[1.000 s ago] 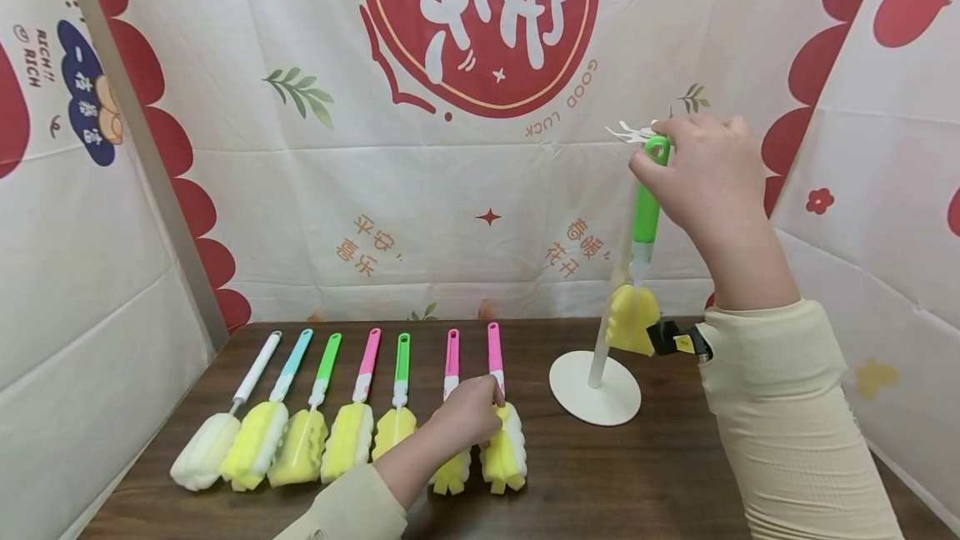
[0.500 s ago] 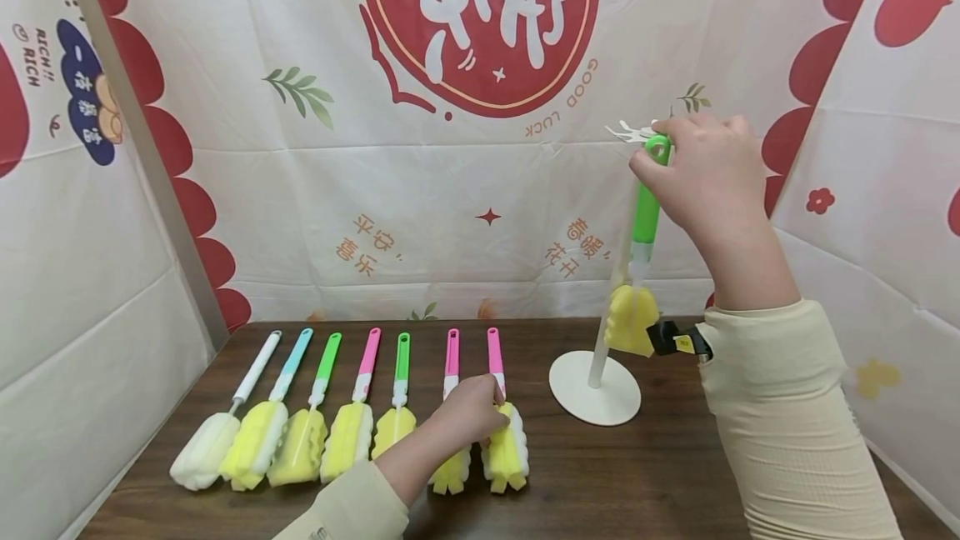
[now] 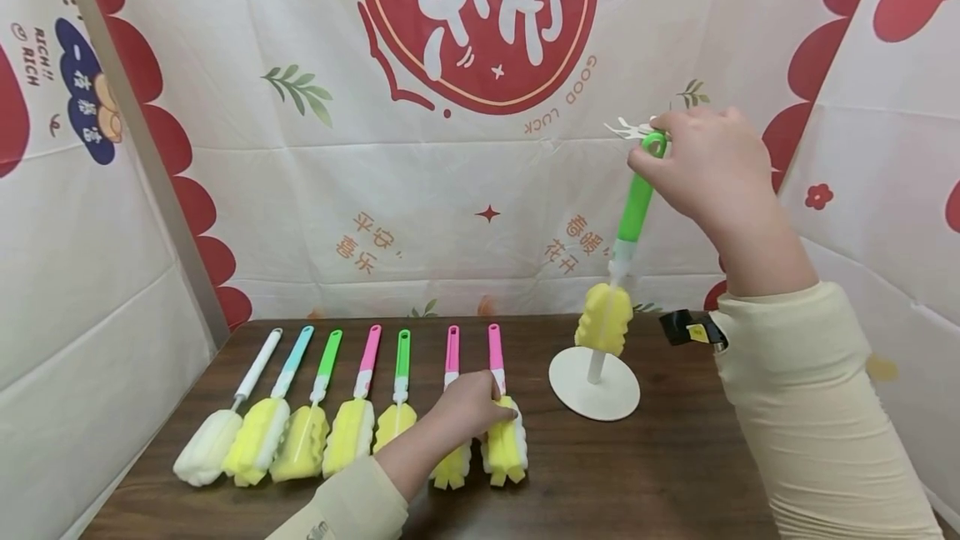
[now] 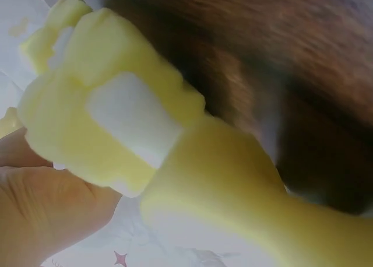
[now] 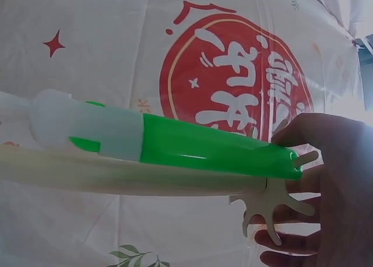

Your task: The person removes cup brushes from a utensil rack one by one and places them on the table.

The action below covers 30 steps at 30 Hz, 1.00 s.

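My right hand (image 3: 708,158) pinches the top of a green-handled bottle brush (image 3: 635,207) at the hooks of a white stand (image 3: 595,394). In the right wrist view, a prong (image 5: 307,158) of the hook rack (image 5: 269,208) pokes through the handle's end, and my fingers reach behind the rack. The brush hangs down, its yellow sponge (image 3: 604,319) in front of the pole. My left hand (image 3: 471,408) holds the rightmost pink-handled bottle brush (image 3: 506,440) around its neck, the brush lying at the table. Yellow sponge heads (image 4: 111,98) fill much of the left wrist view.
Left of that brush, several more sponge brushes lie in a row on the dark wooden table (image 3: 637,473), with a white-handled one (image 3: 210,444) at the far left. A printed cloth (image 3: 450,190) stands behind the table and along both sides.
The hanging green-handled brush has tilted, its sponge swinging left across the pole. My right forearm has shifted slightly right. My left hand has barely moved.
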Each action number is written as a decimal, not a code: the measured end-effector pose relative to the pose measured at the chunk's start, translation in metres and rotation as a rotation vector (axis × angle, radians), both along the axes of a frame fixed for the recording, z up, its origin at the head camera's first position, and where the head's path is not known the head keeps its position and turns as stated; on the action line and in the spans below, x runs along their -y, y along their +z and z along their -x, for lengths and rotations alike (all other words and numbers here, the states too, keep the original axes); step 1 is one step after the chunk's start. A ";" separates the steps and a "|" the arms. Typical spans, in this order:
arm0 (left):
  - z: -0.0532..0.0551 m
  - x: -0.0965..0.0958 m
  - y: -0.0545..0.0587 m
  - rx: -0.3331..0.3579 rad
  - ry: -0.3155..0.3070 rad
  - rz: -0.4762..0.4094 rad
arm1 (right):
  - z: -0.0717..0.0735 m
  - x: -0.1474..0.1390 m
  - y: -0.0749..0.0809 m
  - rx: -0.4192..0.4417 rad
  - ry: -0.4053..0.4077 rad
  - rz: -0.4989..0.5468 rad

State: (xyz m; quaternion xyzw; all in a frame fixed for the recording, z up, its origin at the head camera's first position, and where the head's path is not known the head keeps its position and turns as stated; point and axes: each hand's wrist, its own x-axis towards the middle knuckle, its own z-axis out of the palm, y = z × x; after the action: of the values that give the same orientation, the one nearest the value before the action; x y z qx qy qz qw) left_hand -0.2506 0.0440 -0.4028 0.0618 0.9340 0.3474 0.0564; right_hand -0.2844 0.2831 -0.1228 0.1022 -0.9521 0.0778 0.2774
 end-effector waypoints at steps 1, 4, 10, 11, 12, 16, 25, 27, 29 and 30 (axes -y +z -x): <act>0.000 0.001 -0.001 -0.003 0.000 -0.002 | 0.000 0.000 0.001 0.006 0.001 -0.005; 0.001 0.004 -0.001 -0.014 -0.005 -0.007 | 0.000 0.001 0.004 0.019 0.007 -0.018; 0.002 0.007 0.001 -0.023 -0.020 0.014 | 0.000 0.001 0.006 0.032 0.021 -0.034; 0.002 0.007 0.001 -0.029 -0.024 0.025 | 0.000 0.000 0.007 0.032 0.025 -0.035; 0.003 0.007 0.002 -0.042 -0.029 0.040 | 0.000 0.000 0.007 0.032 0.030 -0.036; 0.005 0.009 0.005 -0.097 -0.046 0.085 | 0.000 -0.003 0.008 0.043 0.043 -0.021; 0.007 0.005 0.018 -0.180 -0.045 0.091 | 0.002 -0.010 0.008 0.117 0.080 0.252; 0.007 0.003 0.022 -0.197 -0.050 0.092 | 0.003 -0.011 0.007 0.131 0.096 0.325; 0.007 0.002 0.026 -0.211 -0.060 0.088 | 0.003 -0.013 0.006 0.137 0.118 0.385; 0.007 0.001 0.027 -0.219 -0.066 0.087 | 0.003 -0.014 0.005 0.137 0.129 0.413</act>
State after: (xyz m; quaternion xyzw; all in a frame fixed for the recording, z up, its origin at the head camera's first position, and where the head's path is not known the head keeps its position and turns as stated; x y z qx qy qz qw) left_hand -0.2572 0.0431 -0.3757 0.1275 0.9461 0.2959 -0.0320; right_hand -0.2871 0.2973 -0.1178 0.0985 -0.9240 0.2955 0.2217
